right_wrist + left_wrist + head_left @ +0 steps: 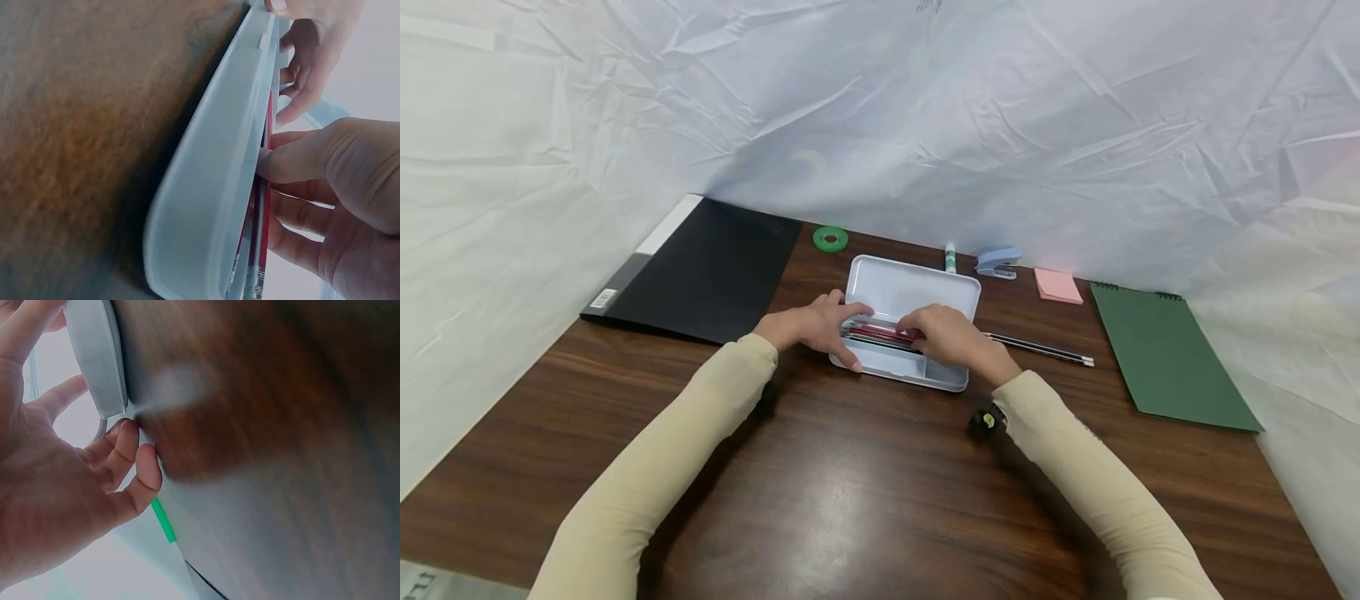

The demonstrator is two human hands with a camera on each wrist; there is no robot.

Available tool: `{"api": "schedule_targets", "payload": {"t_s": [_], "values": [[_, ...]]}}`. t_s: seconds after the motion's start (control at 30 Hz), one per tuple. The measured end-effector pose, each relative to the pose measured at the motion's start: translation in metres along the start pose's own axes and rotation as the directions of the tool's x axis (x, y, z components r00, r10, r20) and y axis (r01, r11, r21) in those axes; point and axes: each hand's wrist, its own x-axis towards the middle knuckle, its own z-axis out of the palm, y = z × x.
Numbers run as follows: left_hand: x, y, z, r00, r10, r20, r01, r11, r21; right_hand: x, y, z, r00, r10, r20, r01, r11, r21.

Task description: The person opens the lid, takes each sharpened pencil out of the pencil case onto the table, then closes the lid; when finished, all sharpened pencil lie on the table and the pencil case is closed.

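- A pale blue pencil case [901,333] lay open in the middle of the wooden table [850,500], its lid [917,287] folded back flat on the far side.
- The left hand [808,327] held the left end of the case: the thumb curled along the near corner and the fingers lay over the rim, which the left wrist view also showed pressed against the fingertips [128,440].
- The right hand [951,333] rested on the pencils [880,333], red and dark ones lying lengthwise in the tray; its fingers were bent over them and the thumb [294,159] pressed at the case rim. It probably pinched one, but the views left that unclear.
- Two more pencils [1041,348] lay loose on the table just right of the case, pointing toward the green notebook [1165,358].
- Along the far edge stood a roll of green tape [831,239], a glue stick [951,258], a blue stapler [997,262] and a pink pad of sticky notes [1057,286].
- A black folder [707,271] lay at the left, well apart from the hands.
- Crumpled white sheeting [925,108] closed in the table on three sides.
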Motion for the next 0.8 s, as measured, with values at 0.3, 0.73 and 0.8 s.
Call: {"api": "schedule_targets", "payload": {"t_s": [0.3, 0.73, 0.8], "values": [[0.001, 0.002, -0.001, 1.000, 0.006, 0.003, -0.006, 1.000, 0.002, -0.002, 0.002, -0.008, 1.000, -0.004, 0.016, 0.004, 1.000, 0.017], [0.001, -0.001, 0.001, 1.000, -0.003, -0.010, 0.004, 1.000, 0.007, -0.025, 0.010, -0.023, 0.999, 0.048, 0.014, -0.049, 0.998, 0.028], [0.001, -0.001, 0.001, 1.000, -0.004, -0.012, 0.004, 1.000, 0.004, -0.030, 0.013, -0.025, 0.998, 0.064, 0.013, -0.064, 0.997, 0.039]]}}
